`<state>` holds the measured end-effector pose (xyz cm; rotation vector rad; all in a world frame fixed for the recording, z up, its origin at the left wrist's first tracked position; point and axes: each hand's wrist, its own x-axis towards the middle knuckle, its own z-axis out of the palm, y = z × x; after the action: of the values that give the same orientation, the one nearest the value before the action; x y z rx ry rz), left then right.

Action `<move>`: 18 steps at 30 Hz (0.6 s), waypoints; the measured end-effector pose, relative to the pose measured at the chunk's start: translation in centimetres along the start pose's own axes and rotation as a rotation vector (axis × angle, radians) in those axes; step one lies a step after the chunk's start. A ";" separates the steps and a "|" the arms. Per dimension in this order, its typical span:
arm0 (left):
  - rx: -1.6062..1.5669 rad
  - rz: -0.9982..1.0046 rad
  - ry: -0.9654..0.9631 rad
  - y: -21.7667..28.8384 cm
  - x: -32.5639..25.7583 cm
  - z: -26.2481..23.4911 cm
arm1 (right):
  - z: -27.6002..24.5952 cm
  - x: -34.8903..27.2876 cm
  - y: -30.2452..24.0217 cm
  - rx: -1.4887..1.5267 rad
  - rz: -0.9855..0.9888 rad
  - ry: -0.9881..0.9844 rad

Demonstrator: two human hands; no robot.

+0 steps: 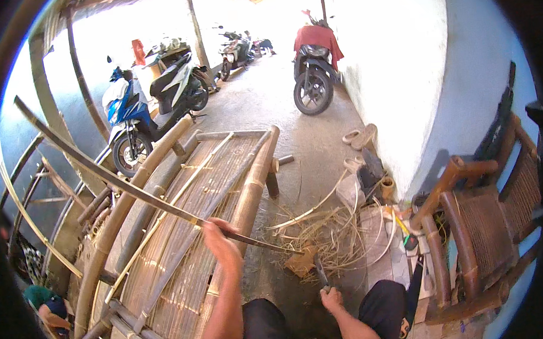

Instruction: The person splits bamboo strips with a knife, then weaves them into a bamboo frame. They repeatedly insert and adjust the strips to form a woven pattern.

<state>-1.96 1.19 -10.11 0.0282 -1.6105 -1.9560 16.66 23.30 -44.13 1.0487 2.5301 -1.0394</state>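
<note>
over the bamboo bench frame [183,220], left hand [221,243] grips a long bamboo strip [135,192]; right hand [331,299] clamps a knife [320,269] beside the wood block [303,261]. trimming looks underway; next needs steady blade alignment.

Tan slatted bamboo frame [184,232], dark strip [135,192] — red cloth [317,36], perhaps.

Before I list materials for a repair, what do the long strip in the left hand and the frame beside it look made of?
The long strip held by the left hand looks like split bamboo: thin, dark, dull, slightly bowed. The frame seems bamboo too: tan round poles with node rings, and a panel of flat slats, unpainted.
</note>
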 end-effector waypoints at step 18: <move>-0.238 -0.226 -0.263 6.3 5.4 -8.0 | -6.8 -13.8 -25.7 0.403 -0.909 -0.094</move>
<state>-0.66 -8.93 -4.66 -0.1539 -1.5789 -2.3996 9.48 7.74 -19.62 -0.1909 2.7909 -1.7958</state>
